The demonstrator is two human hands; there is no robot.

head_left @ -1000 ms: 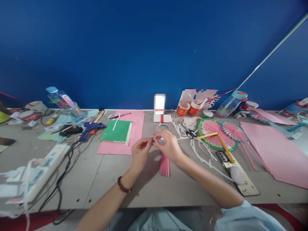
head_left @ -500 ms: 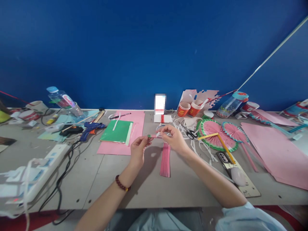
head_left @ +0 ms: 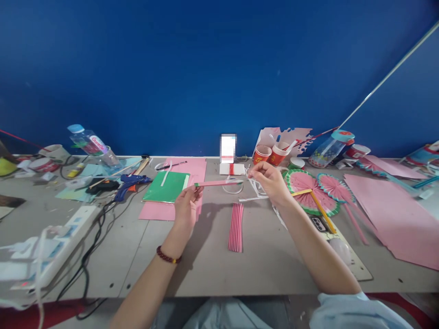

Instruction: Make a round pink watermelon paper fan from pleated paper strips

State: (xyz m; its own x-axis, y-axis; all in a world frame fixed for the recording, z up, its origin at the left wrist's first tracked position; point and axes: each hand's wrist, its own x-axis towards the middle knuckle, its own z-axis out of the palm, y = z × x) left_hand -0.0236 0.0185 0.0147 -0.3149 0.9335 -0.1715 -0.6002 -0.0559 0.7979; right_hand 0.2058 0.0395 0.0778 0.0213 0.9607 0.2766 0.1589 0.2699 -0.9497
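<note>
My left hand (head_left: 187,203) pinches one end of a narrow pink paper strip (head_left: 219,183) with green ends. The strip points right, its far end free above the table. My right hand (head_left: 270,180) is raised just beyond that end, thumb and fingertips pressed together; a small whitish bit shows at the tips, too small to name. Below, between my forearms, an accordion-folded pink paper (head_left: 235,227) lies on the grey table. Several white strips (head_left: 257,189) lie under and beside my right hand.
Left are a green packet (head_left: 167,186) on pink paper, a blue glue gun (head_left: 130,185) and a white power strip (head_left: 65,242). Right are pleated watermelon-patterned fans (head_left: 298,189), a phone (head_left: 318,224) and pink sheets (head_left: 394,214). Red paper cups (head_left: 262,155) stand behind.
My hands have drawn apart: the left moved left with the pink strip, the right moved right and up, away from it. More of the strip now shows.
</note>
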